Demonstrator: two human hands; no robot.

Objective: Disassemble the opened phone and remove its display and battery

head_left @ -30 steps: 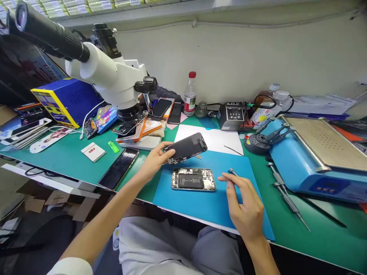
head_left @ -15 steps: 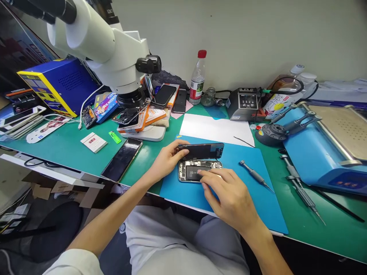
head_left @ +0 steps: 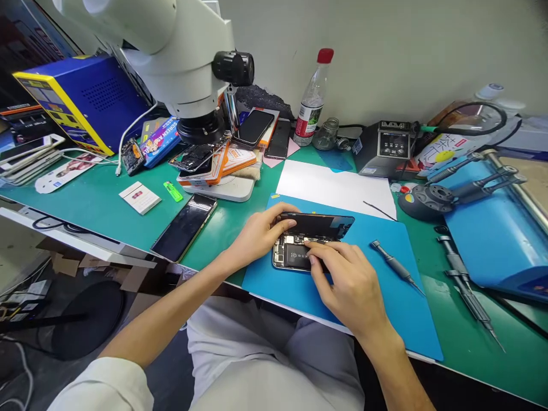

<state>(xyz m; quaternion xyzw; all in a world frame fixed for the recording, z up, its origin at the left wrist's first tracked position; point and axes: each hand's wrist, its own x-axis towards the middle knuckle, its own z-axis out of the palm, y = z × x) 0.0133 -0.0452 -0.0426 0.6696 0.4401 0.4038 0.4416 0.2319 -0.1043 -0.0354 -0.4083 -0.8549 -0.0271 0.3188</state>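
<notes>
An opened phone [head_left: 280,257] lies on a blue mat [head_left: 274,285], its battery [head_left: 295,255] and circuit parts bare. My left hand [head_left: 261,234] pinches the left end of the phone's screen [head_left: 317,226], which is tilted up along the far side of the body. Over the right part of the phone, my right hand [head_left: 349,279] has its fingers extended and apart, with fingertips at the inner parts beside the battery. Those fingers cover the phone's right half; I see nothing held in them. A grey screwdriver [head_left: 396,265] rests on the mat to the right.
Another phone [head_left: 185,227], a cigarette pack [head_left: 139,197] and a green lighter [head_left: 173,191] lie at left. A microscope [head_left: 188,74] rises behind them. White paper [head_left: 334,188] and a bottle [head_left: 310,105] are at the back. A tool holder [head_left: 428,200] and blue machine [head_left: 492,234] stand right.
The view has shifted and come closer. The screen leans farther back from the phone body in my left hand's grip. My right fingertips have moved up toward the body's far edge.
</notes>
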